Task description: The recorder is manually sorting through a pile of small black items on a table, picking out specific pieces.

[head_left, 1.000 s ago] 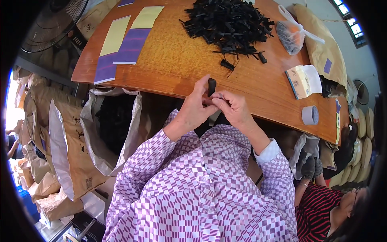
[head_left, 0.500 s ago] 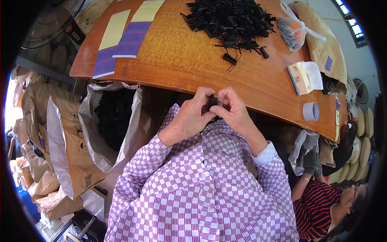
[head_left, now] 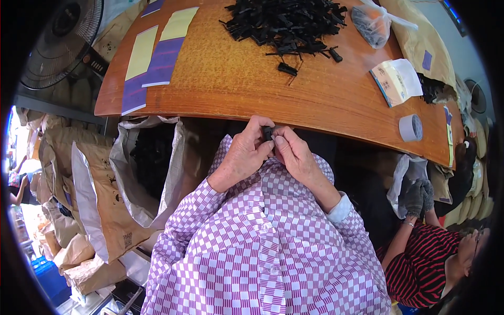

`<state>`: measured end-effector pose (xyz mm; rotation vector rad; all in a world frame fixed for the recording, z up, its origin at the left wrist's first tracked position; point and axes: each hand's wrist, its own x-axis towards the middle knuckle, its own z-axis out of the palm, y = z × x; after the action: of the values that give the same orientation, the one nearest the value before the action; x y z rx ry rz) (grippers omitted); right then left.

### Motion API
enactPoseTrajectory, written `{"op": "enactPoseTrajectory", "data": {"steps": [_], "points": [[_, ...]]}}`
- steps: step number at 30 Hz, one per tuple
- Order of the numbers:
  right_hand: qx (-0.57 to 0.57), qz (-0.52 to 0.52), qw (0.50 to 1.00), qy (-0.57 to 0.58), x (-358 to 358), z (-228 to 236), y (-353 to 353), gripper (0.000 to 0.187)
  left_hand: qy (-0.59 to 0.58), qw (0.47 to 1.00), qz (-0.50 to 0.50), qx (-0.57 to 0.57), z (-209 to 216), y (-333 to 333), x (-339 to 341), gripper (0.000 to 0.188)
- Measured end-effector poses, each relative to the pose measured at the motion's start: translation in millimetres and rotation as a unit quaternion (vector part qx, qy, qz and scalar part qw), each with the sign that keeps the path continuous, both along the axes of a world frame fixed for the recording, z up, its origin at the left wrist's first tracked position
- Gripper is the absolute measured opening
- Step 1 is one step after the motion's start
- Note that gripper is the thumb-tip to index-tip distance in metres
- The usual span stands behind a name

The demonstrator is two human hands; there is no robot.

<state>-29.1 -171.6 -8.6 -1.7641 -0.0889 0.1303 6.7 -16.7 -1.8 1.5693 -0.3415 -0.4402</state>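
A small black plastic part (head_left: pixel 268 133) is held up in front of my body, just off the table's near edge. My left hand (head_left: pixel 242 154) pinches it between thumb and fingers. My right hand (head_left: pixel 296 157) closes on its right side, fingertips pressed together; they partly cover the part. Beyond my hands, a heap of black plastic parts (head_left: pixel 289 23) lies on the brown wooden table (head_left: pixel 210 86). Two single pieces rest apart from the heap on its near side: a black part with thin strands (head_left: pixel 287 69) and another black part (head_left: pixel 335 54).
Purple-and-yellow cards (head_left: pixel 157 60) lie at the table's left. On its right are a tissue packet (head_left: pixel 394 84), a grey tape roll (head_left: pixel 410 128), a tied plastic bag (head_left: pixel 370 26) and a paper sack (head_left: pixel 417 44). Left below stands a white-lined sack (head_left: pixel 176 173) of black parts. A gloved co-worker (head_left: pixel 420 262) sits right.
My hands have drawn closer together, and my right fingers have straightened and turned downward against the black part. The whole view has shifted slightly.
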Motion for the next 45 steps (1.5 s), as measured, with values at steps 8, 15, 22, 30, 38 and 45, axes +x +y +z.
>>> {"op": "enactPoseTrajectory", "data": {"steps": [8,15,22,30,38,45], "points": [[0.038,0.007,0.999,-0.018,-2.5,-6.8,-1.2,0.02,-0.043,0.994,0.012,0.098,-6.6,-7.5,-3.4,0.027],[0.015,-0.002,0.999,-0.049,-3.8,-12.6,-4.4,0.019,-0.11,0.983,0.009,0.147,-18.2,-9.5,-3.0,0.025],[0.004,-0.025,0.996,-0.081,-2.0,-7.9,2.1,0.018,-0.188,0.967,0.058,0.164,-7.5,-10.2,-9.1,0.032],[0.22,-0.046,0.974,-0.01,-0.6,-8.8,-1.2,0.022,0.137,0.965,0.046,-0.218,20.6,7.3,-2.0,0.017],[0.261,-0.009,0.965,0.04,-1.3,-2.0,1.3,0.018,0.293,0.89,0.012,-0.348,8.0,19.2,-7.4,0.036],[0.328,0.04,0.935,0.126,5.1,5.8,-1.5,0.022,0.291,0.902,-0.118,-0.297,0.8,19.8,-9.2,0.041]]}}
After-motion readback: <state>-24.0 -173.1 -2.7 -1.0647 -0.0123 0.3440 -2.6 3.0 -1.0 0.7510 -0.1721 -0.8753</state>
